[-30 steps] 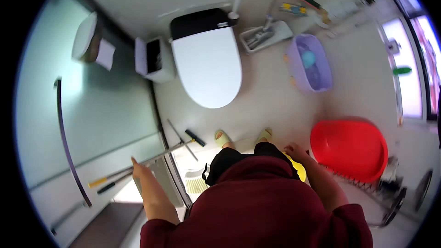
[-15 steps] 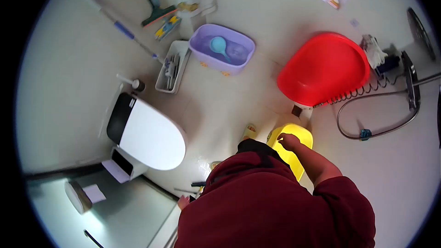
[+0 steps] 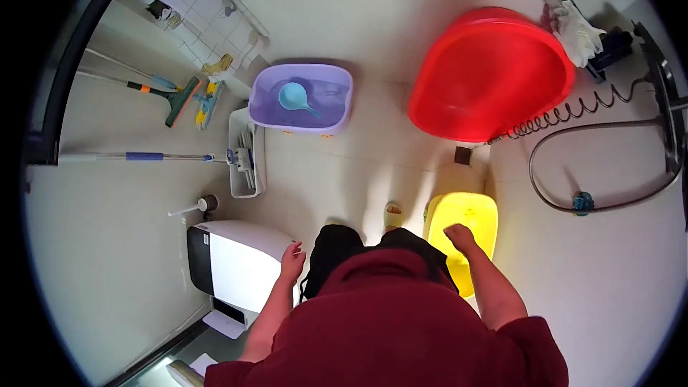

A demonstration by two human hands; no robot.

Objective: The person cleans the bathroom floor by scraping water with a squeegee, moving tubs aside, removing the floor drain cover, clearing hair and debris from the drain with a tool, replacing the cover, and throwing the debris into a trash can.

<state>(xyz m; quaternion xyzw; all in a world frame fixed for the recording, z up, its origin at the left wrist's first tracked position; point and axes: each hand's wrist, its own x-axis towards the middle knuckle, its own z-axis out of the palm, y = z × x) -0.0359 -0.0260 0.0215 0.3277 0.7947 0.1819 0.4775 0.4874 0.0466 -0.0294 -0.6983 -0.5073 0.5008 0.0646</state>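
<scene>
My left hand [image 3: 292, 259] hangs beside the white toilet [image 3: 247, 269], its fingers a little apart and nothing in them. Over the yellow tub [image 3: 466, 209], my right hand [image 3: 459, 235] is curled closed, with no object showing in it. A large red basin [image 3: 491, 75] leans against the wall ahead on the right. The purple tub [image 3: 301, 116] stands ahead on the left, with a light blue dipper [image 3: 292, 96] inside.
A grey tray [image 3: 244, 183] with a mop head sits left of the purple tub. A squeegee [image 3: 180, 102] and a toilet brush [image 3: 208, 203] are by the left wall. On the right hang a shower hose [image 3: 609, 206] and white gloves [image 3: 575, 32]. A floor drain [image 3: 463, 155] lies below the basin.
The view has turned to the right, away from the glass door and the poles. My left hand has come in beside the toilet. My right hand is now over the yellow tub.
</scene>
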